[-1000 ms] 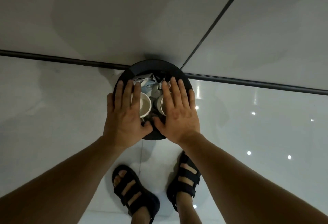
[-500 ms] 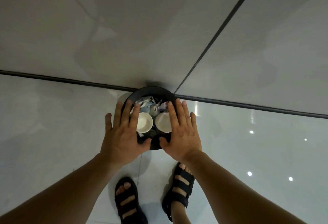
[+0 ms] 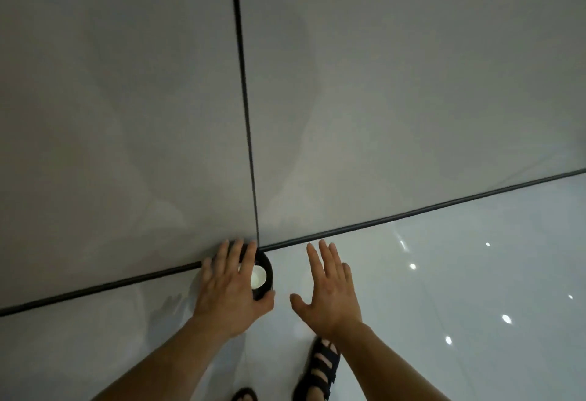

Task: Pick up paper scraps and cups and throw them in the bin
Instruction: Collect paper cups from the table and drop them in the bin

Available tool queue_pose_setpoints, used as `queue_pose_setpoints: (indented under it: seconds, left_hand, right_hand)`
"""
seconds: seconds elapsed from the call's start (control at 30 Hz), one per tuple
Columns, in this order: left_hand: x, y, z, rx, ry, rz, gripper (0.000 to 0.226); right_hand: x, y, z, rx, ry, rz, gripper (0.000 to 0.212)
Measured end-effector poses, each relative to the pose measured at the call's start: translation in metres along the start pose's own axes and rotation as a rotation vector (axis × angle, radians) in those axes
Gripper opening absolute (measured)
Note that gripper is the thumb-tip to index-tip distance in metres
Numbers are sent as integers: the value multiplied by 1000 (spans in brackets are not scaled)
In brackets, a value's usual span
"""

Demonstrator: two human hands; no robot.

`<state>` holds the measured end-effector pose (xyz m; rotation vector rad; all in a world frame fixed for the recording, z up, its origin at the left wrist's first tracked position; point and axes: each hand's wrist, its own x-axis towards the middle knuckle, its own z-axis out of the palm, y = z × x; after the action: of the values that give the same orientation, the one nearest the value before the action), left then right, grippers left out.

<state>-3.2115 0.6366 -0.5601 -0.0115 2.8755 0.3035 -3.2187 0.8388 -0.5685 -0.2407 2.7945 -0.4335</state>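
Note:
A small round black bin (image 3: 268,265) stands on the glossy floor against the wall, at the corner where the dark joint lines meet. One white paper cup (image 3: 259,277) shows inside it; the other contents are hidden. My left hand (image 3: 231,286) hovers over the bin with straight spread fingers and covers most of it, holding nothing. To the bin's right, my right hand (image 3: 328,289) is held above the floor, fingers straight and spread, holding nothing.
A grey panelled wall (image 3: 126,115) with a vertical dark seam (image 3: 244,99) fills the upper view. A dark skirting line (image 3: 412,210) divides it from the shiny white floor (image 3: 475,305). My sandalled feet (image 3: 320,369) stand just below my hands.
The view has swung up and rotated, so the bin looks smaller and farther. My right hand has moved off the bin to the right; my left hand stays over it.

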Motion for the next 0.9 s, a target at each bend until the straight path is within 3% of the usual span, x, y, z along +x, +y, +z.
queue_pose_setpoints:
  seconds: [0.27, 0.47, 0.67, 0.9]
  left_hand:
    - [-86, 120, -85, 84, -60, 280, 97]
    - [-114, 271, -100, 174, -41, 586, 97]
    - [-163, 454, -91, 235, 12, 835, 90]
    - [-234, 614, -56, 194, -60, 1075, 88]
  right_hand:
    - [-177, 60, -131, 95, 155, 302, 92]
    - [-295, 144, -162, 192, 262, 557, 92]
    - [-413, 244, -193, 186, 400, 676, 91]
    - [-548, 340, -201, 219, 432, 941, 91]
